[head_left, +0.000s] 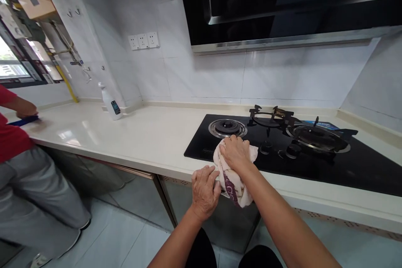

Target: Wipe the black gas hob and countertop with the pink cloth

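Observation:
My right hand presses a pale pink cloth onto the front edge of the black gas stove, its fingers bent over the bunched fabric. Part of the cloth, with a purple patterned band, hangs over the counter's front edge. Just left of the cloth, my left hand rests on the counter edge with fingers laid over it and the thumb apart, close to the fabric. Behind the cloth sits the left burner, without a pot stand.
Two pan supports lie together towards the right burner. A white spray bottle stands on the pale counter. At far left, another person in red holds something blue on the counter. A black range hood overhangs the stove.

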Available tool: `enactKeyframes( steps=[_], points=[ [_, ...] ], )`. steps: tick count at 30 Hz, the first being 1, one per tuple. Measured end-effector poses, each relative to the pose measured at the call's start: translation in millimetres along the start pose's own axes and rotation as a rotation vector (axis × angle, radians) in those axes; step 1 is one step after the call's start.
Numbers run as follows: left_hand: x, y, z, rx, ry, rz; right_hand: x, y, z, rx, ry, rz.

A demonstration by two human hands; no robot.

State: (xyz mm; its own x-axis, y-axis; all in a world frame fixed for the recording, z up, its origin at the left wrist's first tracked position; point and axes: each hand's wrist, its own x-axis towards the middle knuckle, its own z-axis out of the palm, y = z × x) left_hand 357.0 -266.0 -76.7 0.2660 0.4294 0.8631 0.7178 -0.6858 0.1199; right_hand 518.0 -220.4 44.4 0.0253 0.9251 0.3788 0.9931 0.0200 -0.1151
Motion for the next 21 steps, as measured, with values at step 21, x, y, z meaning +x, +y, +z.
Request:
enactKeyframes(
  steps=[21],
  points=[
    [0.9,0.8,-14.4,-0.029,-0.148,0.004,-52.1,2.9,-26.1,0.362,0.081,-0.128]
  ],
)
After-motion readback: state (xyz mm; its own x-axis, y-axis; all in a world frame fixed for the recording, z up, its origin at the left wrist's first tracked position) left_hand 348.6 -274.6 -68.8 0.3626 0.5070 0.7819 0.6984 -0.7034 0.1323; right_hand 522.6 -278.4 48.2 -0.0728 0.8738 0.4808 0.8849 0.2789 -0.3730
